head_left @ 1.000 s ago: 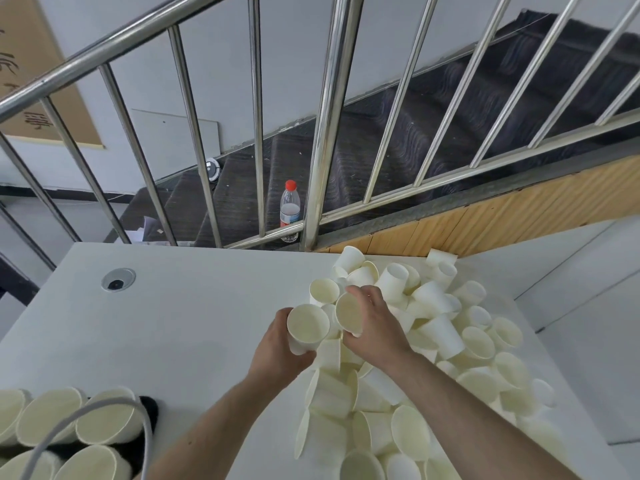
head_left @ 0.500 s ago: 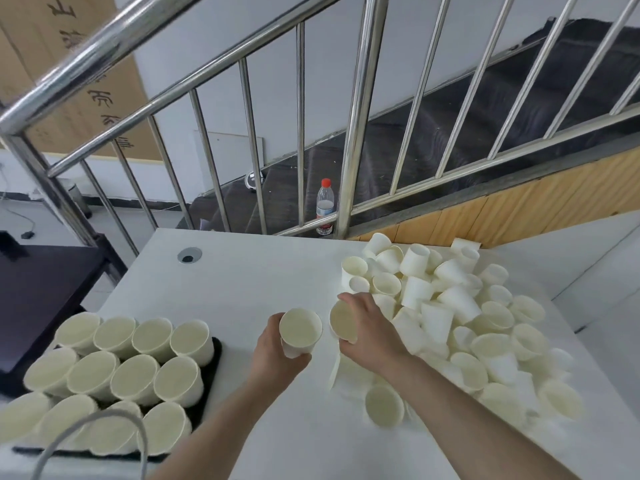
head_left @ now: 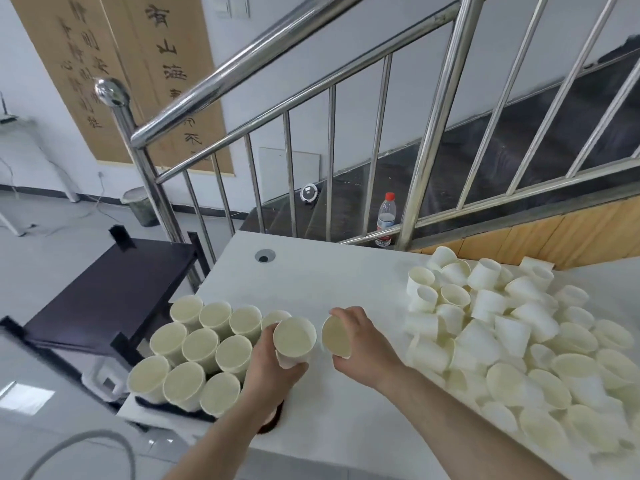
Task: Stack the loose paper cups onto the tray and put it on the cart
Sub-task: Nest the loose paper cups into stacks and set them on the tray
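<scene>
Head view: both hands carry paper cups beside the tray.
Left hand (head_left: 273, 367) grips one upright cup (head_left: 294, 341); right hand (head_left: 360, 348) grips a tilted cup (head_left: 336, 336). Lower left, the dark tray (head_left: 173, 408) holds smooth cream cups (head_left: 199, 344) in rows; the loose pile (head_left: 512, 341) spreads right across the white table (head_left: 329, 271).

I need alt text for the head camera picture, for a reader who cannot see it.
Each hand holds one paper cup above a white table: the left hand beside cups standing on a dark tray, the right hand near a heap of loose cups. A dark cart stands left of the table.
</scene>
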